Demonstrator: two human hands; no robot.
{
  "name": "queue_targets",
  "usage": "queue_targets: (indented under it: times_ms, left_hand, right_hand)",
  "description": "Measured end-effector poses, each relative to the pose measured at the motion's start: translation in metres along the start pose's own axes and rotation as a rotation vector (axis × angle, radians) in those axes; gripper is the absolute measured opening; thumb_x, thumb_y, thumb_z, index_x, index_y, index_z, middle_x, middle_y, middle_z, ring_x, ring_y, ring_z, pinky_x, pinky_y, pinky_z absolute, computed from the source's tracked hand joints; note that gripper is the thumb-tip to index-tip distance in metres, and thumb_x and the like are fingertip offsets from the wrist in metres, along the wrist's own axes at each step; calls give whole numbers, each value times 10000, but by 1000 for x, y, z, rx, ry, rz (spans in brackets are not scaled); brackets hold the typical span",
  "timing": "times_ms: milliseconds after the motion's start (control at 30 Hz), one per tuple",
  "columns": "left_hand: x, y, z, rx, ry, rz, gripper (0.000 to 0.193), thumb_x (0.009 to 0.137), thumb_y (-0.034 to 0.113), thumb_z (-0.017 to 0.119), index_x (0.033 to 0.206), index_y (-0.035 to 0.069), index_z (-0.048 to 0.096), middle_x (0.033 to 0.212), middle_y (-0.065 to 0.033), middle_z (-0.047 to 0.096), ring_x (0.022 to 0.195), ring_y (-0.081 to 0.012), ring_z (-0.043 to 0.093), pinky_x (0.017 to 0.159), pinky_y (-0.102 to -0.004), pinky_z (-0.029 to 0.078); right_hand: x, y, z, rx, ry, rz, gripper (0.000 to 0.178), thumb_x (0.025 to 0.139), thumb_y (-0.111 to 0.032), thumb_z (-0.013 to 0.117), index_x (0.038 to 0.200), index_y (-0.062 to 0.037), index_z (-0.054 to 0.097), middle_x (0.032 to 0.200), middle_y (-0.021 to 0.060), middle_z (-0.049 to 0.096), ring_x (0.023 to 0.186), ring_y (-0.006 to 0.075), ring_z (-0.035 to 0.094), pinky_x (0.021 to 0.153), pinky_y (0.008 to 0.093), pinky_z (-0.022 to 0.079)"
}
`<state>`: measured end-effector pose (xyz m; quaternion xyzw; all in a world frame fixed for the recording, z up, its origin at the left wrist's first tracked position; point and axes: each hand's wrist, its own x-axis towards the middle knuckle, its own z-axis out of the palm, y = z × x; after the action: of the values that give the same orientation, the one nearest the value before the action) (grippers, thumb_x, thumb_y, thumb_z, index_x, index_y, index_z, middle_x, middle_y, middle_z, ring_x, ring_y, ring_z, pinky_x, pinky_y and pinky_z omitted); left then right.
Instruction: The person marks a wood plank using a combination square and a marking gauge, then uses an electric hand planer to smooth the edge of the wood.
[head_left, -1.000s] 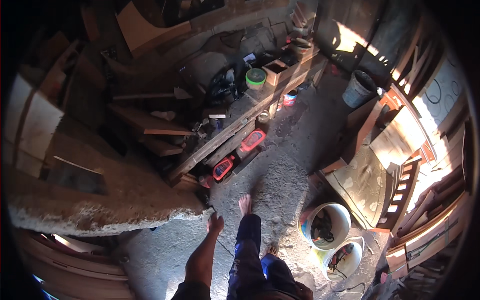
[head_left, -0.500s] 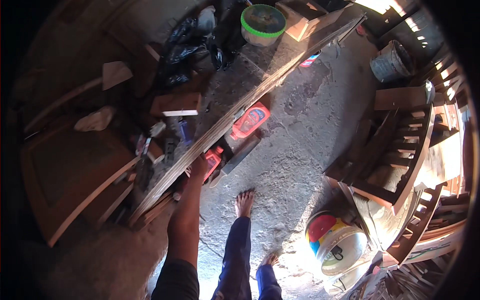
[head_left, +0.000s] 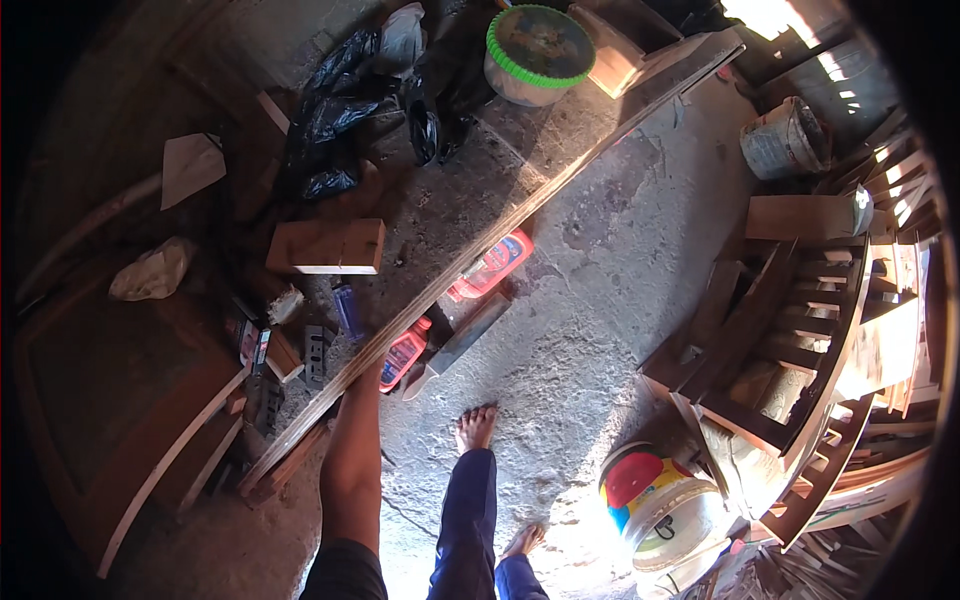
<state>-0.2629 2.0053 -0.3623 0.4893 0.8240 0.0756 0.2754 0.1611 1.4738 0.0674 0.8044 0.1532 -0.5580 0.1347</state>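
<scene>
My left forearm (head_left: 352,450) reaches forward from the lower edge and passes beneath the edge of a long wooden workbench (head_left: 465,262). The bench hides my left hand and its fingers, so whatever it touches cannot be seen. Just right of the wrist, a red plastic bottle (head_left: 404,355) with a label leans on the floor partly under the bench. A larger red bottle (head_left: 500,262) lies farther along, also half covered by the bench edge. Between them and the open floor rests a narrow grey strip of board (head_left: 470,335). My right hand is out of the picture.
On the bench are a green-rimmed tub (head_left: 540,55), black plastic bags (head_left: 335,110), a wood block (head_left: 328,246) and a blue cylinder (head_left: 347,312). A wooden panel (head_left: 120,370) stands left. Buckets (head_left: 785,140) and slatted wooden furniture (head_left: 780,350) stand right. My bare feet (head_left: 476,428) are on rough concrete.
My left hand has gone from the bench edge beside the nearer red bottle to underneath, out of sight. The view has shifted slightly, and the bench now covers more of the farther bottle.
</scene>
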Motion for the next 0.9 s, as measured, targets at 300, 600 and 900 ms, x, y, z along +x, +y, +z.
queue_targets:
  times_ms: [300, 600, 900]
  left_hand:
    - [-4, 7, 9, -390, 33, -183, 527, 1010, 419, 526, 1366, 31, 553, 1348, -186, 584, 1231, -354, 548, 1048, -444, 432]
    - [-20, 17, 48, -792, 104, -393, 544, 1022, 408, 524, 1415, 32, 520, 1433, -196, 528, 1302, -333, 501, 1093, -419, 391]
    - [-42, 10, -17, -24, -97, 74, 456, 1035, 346, 511, 1324, 1, 590, 1381, -233, 567, 1320, -357, 505, 1114, -424, 370]
  right_hand:
    - [-2, 3, -1, 35, -5, 3, 478, 1009, -373, 525, 1350, -41, 569, 1282, 230, 605, 1180, 380, 576, 1026, 424, 452]
    - [-13, 12, 6, 75, -12, 28, 479, 1008, -370, 528, 1348, -35, 569, 1284, 232, 604, 1180, 379, 578, 1028, 423, 451]
    - [-33, 13, 13, 116, -17, 62, 480, 1007, -367, 531, 1347, -30, 569, 1286, 234, 603, 1179, 378, 579, 1029, 422, 451]
